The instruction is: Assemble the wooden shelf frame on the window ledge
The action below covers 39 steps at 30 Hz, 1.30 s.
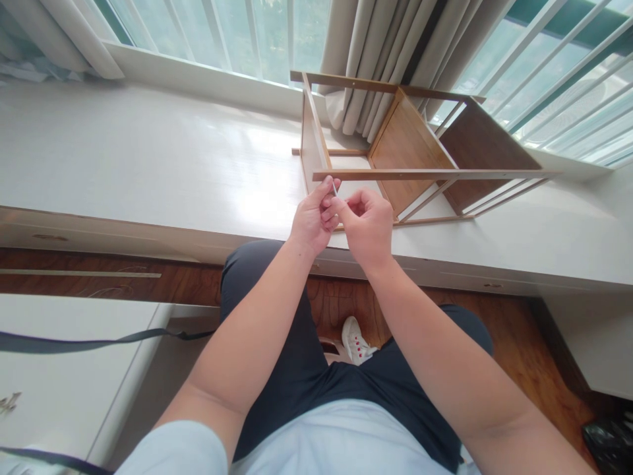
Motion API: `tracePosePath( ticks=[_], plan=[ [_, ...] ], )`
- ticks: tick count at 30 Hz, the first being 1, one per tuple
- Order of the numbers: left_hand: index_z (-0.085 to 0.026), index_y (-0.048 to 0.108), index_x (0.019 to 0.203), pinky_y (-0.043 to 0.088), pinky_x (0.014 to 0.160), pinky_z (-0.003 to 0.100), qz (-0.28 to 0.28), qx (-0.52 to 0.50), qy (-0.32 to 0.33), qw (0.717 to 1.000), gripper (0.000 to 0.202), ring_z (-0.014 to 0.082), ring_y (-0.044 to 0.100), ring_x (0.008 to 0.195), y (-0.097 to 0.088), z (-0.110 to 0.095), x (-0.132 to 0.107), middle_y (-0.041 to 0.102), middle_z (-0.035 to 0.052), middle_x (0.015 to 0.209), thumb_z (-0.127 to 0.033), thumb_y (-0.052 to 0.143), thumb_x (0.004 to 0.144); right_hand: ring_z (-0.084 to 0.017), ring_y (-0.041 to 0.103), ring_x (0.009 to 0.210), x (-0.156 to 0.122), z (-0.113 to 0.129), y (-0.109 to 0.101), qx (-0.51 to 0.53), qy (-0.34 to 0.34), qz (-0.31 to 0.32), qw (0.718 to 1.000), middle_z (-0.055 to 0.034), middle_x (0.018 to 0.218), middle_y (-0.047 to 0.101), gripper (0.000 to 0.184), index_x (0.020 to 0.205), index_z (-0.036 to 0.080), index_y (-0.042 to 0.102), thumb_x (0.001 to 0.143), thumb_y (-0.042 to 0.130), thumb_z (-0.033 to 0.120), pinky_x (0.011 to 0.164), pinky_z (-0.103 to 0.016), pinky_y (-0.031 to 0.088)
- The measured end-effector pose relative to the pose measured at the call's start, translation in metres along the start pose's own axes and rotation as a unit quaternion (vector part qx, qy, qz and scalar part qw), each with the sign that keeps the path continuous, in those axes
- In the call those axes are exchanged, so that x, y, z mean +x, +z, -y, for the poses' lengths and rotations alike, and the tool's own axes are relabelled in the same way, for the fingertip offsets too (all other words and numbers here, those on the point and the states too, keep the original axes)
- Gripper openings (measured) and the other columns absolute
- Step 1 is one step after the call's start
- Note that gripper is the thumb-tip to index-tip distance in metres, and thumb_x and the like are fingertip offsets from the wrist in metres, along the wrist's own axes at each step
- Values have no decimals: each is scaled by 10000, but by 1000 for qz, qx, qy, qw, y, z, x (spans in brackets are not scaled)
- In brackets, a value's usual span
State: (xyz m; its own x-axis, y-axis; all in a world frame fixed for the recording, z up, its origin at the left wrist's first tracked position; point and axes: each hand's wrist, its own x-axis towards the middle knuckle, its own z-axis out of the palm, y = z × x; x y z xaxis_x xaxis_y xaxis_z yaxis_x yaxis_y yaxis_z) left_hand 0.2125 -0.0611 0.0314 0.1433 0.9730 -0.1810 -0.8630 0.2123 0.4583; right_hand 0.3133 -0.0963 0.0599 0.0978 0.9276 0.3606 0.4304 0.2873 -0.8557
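A brown wooden shelf frame [415,175] lies on its side on the white window ledge, with its shelf panels standing upright. My left hand [315,214] is closed in a pinch just under the left end of the near rail [346,175], its fingertips at the wood. My right hand [368,221] is closed beside it, the two hands touching. Between the fingers shows a thin, short metal piece [335,190], perhaps a hex key; most of it is hidden. Which hand bears its weight is unclear.
The long white ledge [148,152] runs along barred windows with grey curtains [370,59]. Drawers sit beneath its front edge. At lower left stands a white cabinet [64,356] crossed by a dark strap [99,344]. A shiny black bag [608,439] lies at lower right.
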Motion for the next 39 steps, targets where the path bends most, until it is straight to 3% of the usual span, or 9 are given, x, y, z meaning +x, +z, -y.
tracePosePath(
  ticks=[3,8,11,15,18,21,30,35,39],
  plan=[
    [-176,725,891,226,344,153,-10,13,-2,1000,185,0,312,350,0,1,-1,462,-91,501,-353,777,884,-81,491,515,0,3,3,151,76,25,985,37,587,591,380,672,191,520,811,787,422,535,-240,375],
    [-207,743,960,286,341,164,-23,28,-15,999,247,27,377,329,0,1,-1,484,-87,477,-440,766,883,-47,407,437,-2,5,6,360,214,95,903,32,598,599,416,680,176,546,710,865,442,413,-218,230],
    [-228,747,1031,309,336,155,-30,34,-20,999,279,25,412,325,1,0,-2,552,-77,510,-461,766,879,-29,399,451,-1,5,6,427,275,130,851,53,605,569,383,778,153,620,686,890,409,410,-200,218],
    [-228,738,1047,312,328,137,-32,37,-14,999,260,19,446,331,4,-2,-4,565,-74,537,-452,723,916,-13,341,432,1,6,4,473,343,175,792,86,594,518,325,864,152,631,768,844,378,396,-186,209],
    [-211,726,1006,294,322,126,-21,34,-14,999,210,15,454,338,4,-3,-5,512,-85,522,-408,705,936,-10,319,421,3,6,3,488,363,196,769,95,591,505,291,868,154,617,802,820,352,387,-181,191],
    [-204,717,964,284,323,124,-17,36,-20,999,191,13,432,333,5,-3,-5,464,-93,500,-393,701,942,-7,329,427,1,3,3,489,345,191,778,91,601,513,304,878,148,628,781,833,350,392,-174,192],
    [-193,714,896,272,340,153,4,25,-14,1000,186,20,335,339,1,-1,-2,408,-94,470,-352,655,973,-30,378,440,-3,-1,2,414,282,129,856,56,608,554,508,694,179,494,614,925,436,410,-195,212],
    [-190,713,893,258,356,159,15,33,5,999,166,10,295,361,-3,1,1,448,-90,517,-349,702,942,-45,378,428,-1,-3,1,349,225,94,905,37,588,571,459,670,187,491,686,881,429,401,-211,193],
    [-182,719,889,239,357,148,25,32,13,999,164,0,297,377,-3,1,1,453,-86,539,-338,709,939,-62,418,466,0,-5,0,246,154,53,955,30,593,572,410,678,195,497,779,819,428,442,-220,265]
  ],
)
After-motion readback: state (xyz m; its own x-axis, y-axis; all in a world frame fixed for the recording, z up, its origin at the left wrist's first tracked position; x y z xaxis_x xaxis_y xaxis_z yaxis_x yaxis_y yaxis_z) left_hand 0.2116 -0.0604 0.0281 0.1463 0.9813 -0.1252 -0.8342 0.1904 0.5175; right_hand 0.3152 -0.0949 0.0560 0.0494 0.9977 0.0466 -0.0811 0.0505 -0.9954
